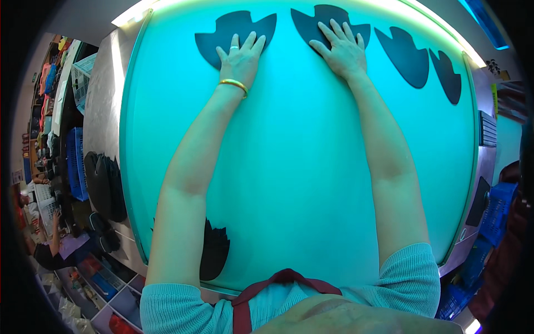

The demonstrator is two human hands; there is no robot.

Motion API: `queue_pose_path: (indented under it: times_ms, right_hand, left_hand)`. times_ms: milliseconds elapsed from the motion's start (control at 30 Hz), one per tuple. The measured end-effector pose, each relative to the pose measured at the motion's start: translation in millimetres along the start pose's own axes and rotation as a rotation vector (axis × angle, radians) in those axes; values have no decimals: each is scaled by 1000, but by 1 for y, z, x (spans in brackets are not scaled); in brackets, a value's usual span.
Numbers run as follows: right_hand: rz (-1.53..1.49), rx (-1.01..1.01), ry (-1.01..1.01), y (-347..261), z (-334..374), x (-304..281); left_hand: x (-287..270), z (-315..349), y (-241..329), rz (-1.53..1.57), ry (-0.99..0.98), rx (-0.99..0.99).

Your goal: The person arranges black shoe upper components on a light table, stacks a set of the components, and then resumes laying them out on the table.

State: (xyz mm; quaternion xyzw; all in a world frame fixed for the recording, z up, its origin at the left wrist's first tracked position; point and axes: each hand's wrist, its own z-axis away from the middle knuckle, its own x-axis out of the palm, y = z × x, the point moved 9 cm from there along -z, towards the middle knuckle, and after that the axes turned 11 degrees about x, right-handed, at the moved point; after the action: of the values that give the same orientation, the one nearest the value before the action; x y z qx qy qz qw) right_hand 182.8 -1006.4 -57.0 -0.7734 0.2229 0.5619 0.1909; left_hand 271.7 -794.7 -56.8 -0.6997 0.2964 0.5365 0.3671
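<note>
Both my arms reach across a lit turquoise work surface (289,167) to its far side. My left hand (240,60) lies open on a flat black cut piece (233,23), fingers spread over its lower part; a ring and a gold bangle are on that hand and wrist. Under my right hand (342,51), also open and flat, is a second black piece (319,14) of similar shape, with a tab on its far edge. Farther right lie two more such pieces, a black one (409,61) and a narrower-looking one (446,78) near the surface's right edge.
A pile of black pieces (214,250) lies near my left elbow, partly hidden. Left of the surface are dark stacked pieces (105,183) and a blue crate (76,164). A co-worker (53,250) is at lower left. Blue crates (498,214) stand at right.
</note>
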Motion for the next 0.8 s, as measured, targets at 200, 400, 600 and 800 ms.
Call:
queue_pose_path:
  times_ms: [200,400,600,800]
  right_hand:
    - [34,36,-75,-1,0,7]
    - [38,28,-65,-2,-1,2]
    - [69,42,-121,-2,1,1]
    - [52,36,-111,-4,0,-1]
  left_hand:
    - [7,-19,-5,65,16,61]
    - [5,-23,-7,144,-21,55]
    - [6,-26,6,158,-80,91]
    - [7,-25,5,108,-21,93]
